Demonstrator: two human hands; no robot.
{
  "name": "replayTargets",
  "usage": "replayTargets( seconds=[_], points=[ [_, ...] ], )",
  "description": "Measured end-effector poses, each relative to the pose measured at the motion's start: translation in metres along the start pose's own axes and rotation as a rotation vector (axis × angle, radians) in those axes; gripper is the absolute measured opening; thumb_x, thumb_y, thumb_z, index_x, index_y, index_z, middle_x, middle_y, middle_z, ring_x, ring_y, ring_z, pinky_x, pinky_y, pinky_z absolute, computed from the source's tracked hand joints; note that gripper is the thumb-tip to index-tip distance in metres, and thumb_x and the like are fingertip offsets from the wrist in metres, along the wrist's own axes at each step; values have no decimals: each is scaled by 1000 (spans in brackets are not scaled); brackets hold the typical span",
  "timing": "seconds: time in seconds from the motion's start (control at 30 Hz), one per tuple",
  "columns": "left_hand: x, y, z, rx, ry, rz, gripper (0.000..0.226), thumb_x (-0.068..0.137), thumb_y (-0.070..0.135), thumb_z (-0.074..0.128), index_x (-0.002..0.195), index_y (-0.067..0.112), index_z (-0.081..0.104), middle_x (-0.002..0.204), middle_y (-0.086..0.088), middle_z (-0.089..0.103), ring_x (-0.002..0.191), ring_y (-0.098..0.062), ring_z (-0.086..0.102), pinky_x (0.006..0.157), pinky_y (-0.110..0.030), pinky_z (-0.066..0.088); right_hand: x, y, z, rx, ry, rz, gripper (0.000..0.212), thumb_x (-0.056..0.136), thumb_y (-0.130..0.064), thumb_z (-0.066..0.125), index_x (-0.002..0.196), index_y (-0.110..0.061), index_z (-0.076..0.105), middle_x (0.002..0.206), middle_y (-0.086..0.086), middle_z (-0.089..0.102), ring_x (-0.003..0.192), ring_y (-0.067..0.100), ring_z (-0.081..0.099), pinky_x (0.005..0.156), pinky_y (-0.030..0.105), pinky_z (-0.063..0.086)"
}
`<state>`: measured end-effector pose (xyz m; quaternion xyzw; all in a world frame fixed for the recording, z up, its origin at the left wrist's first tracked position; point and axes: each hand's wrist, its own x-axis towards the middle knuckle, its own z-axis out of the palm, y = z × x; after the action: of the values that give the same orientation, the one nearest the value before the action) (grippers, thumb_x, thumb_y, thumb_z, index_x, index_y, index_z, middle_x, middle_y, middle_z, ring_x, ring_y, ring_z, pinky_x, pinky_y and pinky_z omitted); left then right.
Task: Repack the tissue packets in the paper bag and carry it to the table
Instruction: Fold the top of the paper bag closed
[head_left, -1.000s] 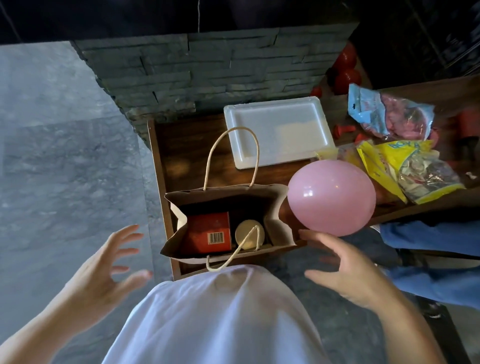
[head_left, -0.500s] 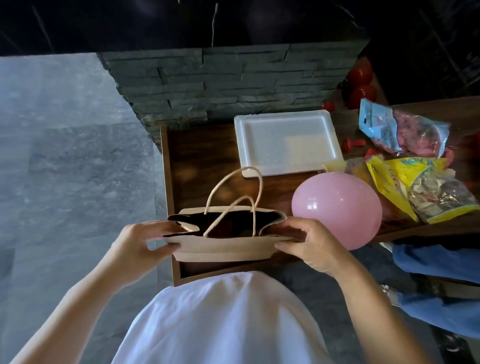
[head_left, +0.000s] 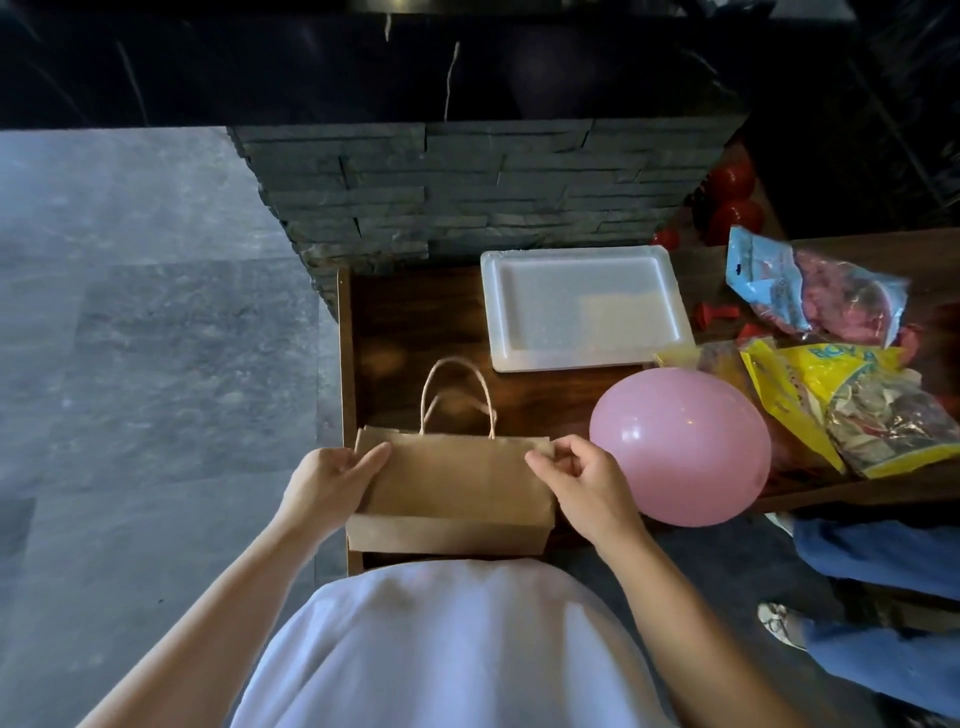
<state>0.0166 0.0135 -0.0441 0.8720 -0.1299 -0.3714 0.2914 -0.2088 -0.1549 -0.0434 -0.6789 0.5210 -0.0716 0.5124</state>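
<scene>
Dark wooden table (head_left: 415, 322) against a grey stone wall (head_left: 467, 182). We've got the brown paper bag (head_left: 457, 483) at its near edge — left hand (head_left: 327, 480) and right hand (head_left: 587, 483) each pinching a top corner, mouth pressed flat. Pink balloon (head_left: 680, 447) just beside the right hand; white foam tray (head_left: 584, 306) behind, yellow balloon packet (head_left: 852, 410) further right.

A dark wooden table (head_left: 415, 322) is carrying my paper bag (head_left: 457, 483) at its near left corner, beside a white tray (head_left: 582, 306), pink balloon (head_left: 680, 447) and balloon packets (head_left: 852, 415).
</scene>
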Motion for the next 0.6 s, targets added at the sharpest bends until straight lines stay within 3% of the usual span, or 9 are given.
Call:
replayTargets(
  seconds=[0.1, 0.17, 0.2, 0.27, 0.33, 0.43, 0.53, 0.6],
  points=[
    [1, -6, 8, -103, -19, -69, 17, 85, 32, 76, 88, 21, 64, 89, -1, 65, 83, -25, 63, 56, -27, 41, 1, 7, 13, -15, 26, 84, 22, 80, -37, 74, 92, -22, 62, 80, -2, 70, 76, 16, 67, 66, 30, 54],
    [-1, -5, 6, -41, -17, 29, 27, 85, 25, 77, 107, 32, 64, 110, -4, 62, 97, -24, 64, 59, -24, 43, 0, 8, 17, -10, 73, 90, 29, 78, -33, 77, 98, -23, 58, 72, -2, 65, 68, 15, 63, 62, 27, 52],
    [-2, -7, 4, 33, -10, 119, 28, 86, 22, 76, 106, 38, 66, 116, -6, 61, 100, -22, 63, 63, -24, 46, 0, 9, 17, -51, 112, 44, 30, 78, -30, 78, 99, -25, 57, 68, -3, 59, 64, 12, 59, 60, 21, 48],
    [-8, -9, 2, 171, 14, 326, 23, 88, 22, 75, 99, 42, 73, 131, -8, 57, 116, -24, 55, 88, -32, 51, -4, 8, 18, -189, 180, -143, 26, 77, -23, 79, 97, -26, 63, 68, -5, 51, 63, 9, 52, 60, 14, 42],
    [-14, -15, 1, 296, 19, 524, 14, 87, 39, 73, 99, 41, 79, 146, 0, 49, 134, -29, 36, 105, -41, 38, -10, 3, 21, -334, 204, -352, 12, 78, -29, 78, 88, -26, 72, 80, -5, 53, 74, 12, 52, 68, 21, 43],
    [-18, -16, 5, 451, -31, 768, 29, 80, 57, 63, 100, 43, 79, 138, 16, 55, 136, -20, 37, 102, -35, 23, -20, -7, 32, -557, 132, -557, 17, 73, -45, 78, 85, -33, 79, 94, -10, 62, 92, 16, 47, 77, 34, 35],
    [-18, -1, 15, 475, -42, 881, 19, 79, 42, 70, 92, 35, 82, 104, 13, 75, 105, -23, 65, 89, -40, 43, -22, -19, 57, -613, -23, -624, 20, 75, -32, 78, 94, -28, 80, 92, -8, 67, 91, 19, 53, 75, 38, 40],
    [-15, 4, 21, 480, -36, 944, 8, 77, 31, 79, 84, 29, 83, 88, 9, 76, 88, -26, 67, 76, -38, 50, -17, -24, 69, -583, -78, -627, 16, 81, -22, 73, 95, -20, 80, 90, -3, 68, 88, 21, 56, 73, 34, 47]
  ],
)
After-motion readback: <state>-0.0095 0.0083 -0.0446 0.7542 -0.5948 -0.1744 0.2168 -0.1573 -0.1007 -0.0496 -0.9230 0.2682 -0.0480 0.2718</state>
